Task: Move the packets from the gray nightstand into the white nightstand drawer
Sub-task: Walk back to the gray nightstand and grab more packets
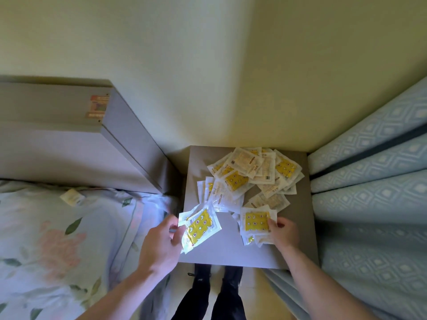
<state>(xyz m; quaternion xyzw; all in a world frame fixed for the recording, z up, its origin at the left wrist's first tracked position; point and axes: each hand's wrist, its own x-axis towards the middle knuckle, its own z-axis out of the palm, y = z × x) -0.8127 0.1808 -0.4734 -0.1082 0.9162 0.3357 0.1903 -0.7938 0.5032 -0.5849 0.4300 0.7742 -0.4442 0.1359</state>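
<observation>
Most of the packets [256,174] lie in a loose heap on the far half of the gray nightstand [233,248], overlapping one another, with a few strays spread toward the near edge. The left hand [161,243] holds a small bunch [200,227] of them, yellow print up, pinched at the bunch's left edge and lifted over the nightstand's near-left corner. The right hand [285,234] rests on a second stack [255,224] near the right side, fingers curled onto its right edge; that stack seems to lie flat on the top, so this grip looks like gathering rather than carrying. One packet [72,197] lies apart on the bed's floral pillow [46,227], left of the nightstand. The white nightstand and its drawer are not in view, so nothing shows as delivered. Judged from this, the task is early: two handfuls are being collected, the bulk of the heap is untouched, and the whole transfer is left.
</observation>
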